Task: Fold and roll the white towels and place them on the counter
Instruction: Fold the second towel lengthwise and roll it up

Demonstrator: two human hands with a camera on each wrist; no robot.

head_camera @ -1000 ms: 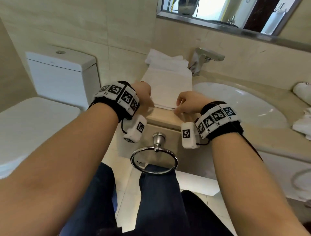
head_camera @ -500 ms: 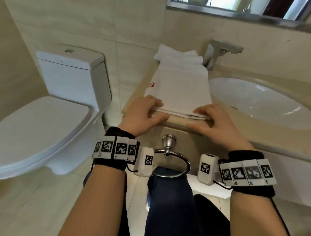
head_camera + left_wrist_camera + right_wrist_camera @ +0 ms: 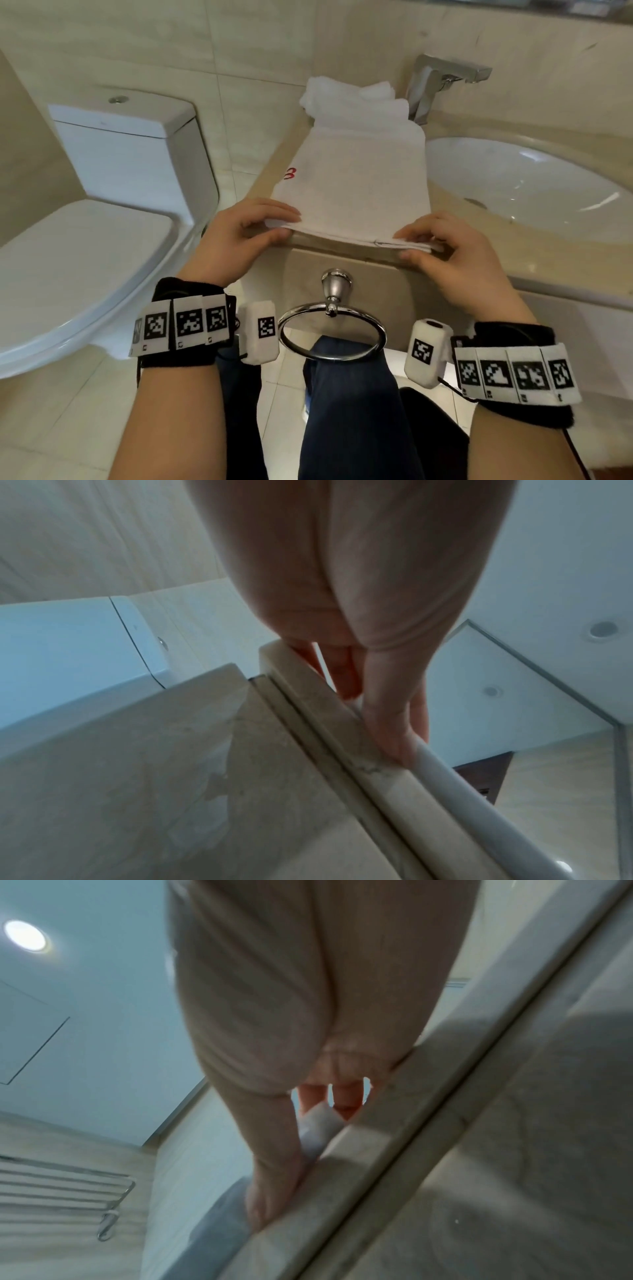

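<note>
A white towel (image 3: 356, 178), folded into a long strip with a red mark near its left edge, lies on the beige counter (image 3: 270, 171) left of the sink. My left hand (image 3: 277, 226) pinches the towel's near left corner, fingers on top and thumb below at the counter edge. At the near right corner my right hand (image 3: 411, 243) pinches the towel the same way. The left wrist view shows the thumb (image 3: 390, 723) against the white towel edge (image 3: 445, 767). In the right wrist view the thumb (image 3: 270, 1177) lies along the towel (image 3: 318, 1123).
More white towels (image 3: 352, 99) are bunched at the back of the counter by the chrome faucet (image 3: 442, 82). The sink basin (image 3: 513, 185) lies right, a toilet (image 3: 102, 212) left. A chrome towel ring (image 3: 332, 332) hangs below the counter edge, above my legs.
The view has dropped and closed in on the counter. Both hands went from curled fists at the towel's near end to pinching its near corners.
</note>
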